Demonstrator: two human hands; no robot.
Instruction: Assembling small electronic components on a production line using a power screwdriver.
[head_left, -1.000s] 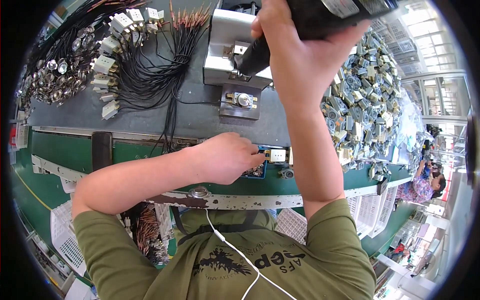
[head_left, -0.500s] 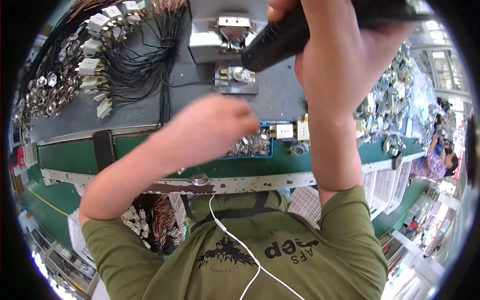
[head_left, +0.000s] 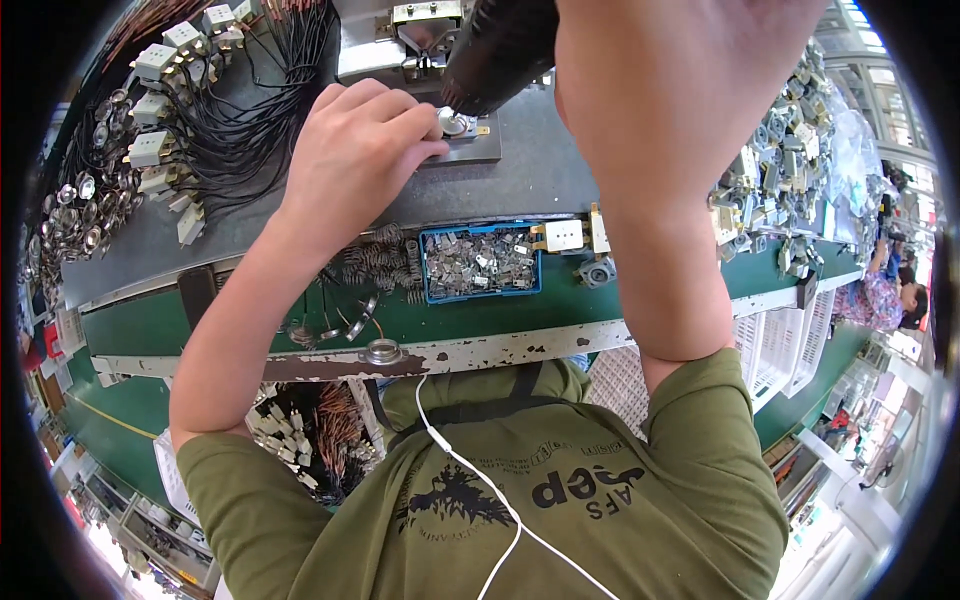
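My right hand [head_left: 650, 70], cut off by the upper edge, holds a thick black electric screwdriver [head_left: 500, 55]. Its nose points down at a small round silvery part [head_left: 456, 122] seated on a metal block [head_left: 470, 150]. Just left of that part, my left hand [head_left: 355, 135] is closed, thumb and fingertips pressed at the part's left side; what they pinch is hidden. Behind the block stands a metal fixture [head_left: 425, 35] with a shiny bracket.
White connector blocks [head_left: 152, 110] on black wires and a heap of silvery rings [head_left: 85, 190] lie left. A blue tray [head_left: 483, 296] of small metal clips sits in front, beside springs [head_left: 375, 265]. Metal parts [head_left: 770, 170] pile up right. A co-worker [head_left: 885, 295] is at far right.
My left hand has moved up and away from over the tray to the part on the block. The screwdriver has come left and its nose now meets the round part.
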